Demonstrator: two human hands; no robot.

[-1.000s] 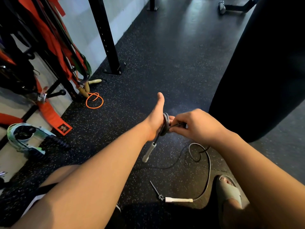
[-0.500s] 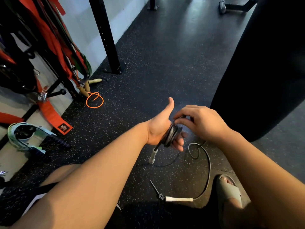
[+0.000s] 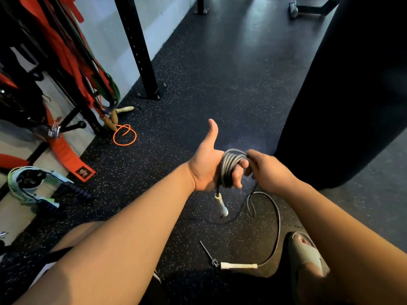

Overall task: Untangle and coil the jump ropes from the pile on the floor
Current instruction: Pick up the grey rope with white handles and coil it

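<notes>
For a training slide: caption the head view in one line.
Grey jump rope coiled around left hand, right hand gripping it; one white handle dangles, the other on the floor.

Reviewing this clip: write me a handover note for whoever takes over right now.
Left hand: thumb up, grey jump rope coiled round its fingers, one white handle hanging below.
Right hand: pinches the rope beside the coil.
Done: several turns wound.
To do: wind in the loose tail on the floor up to the second handle; orange rope by the rack untouched.
</notes>
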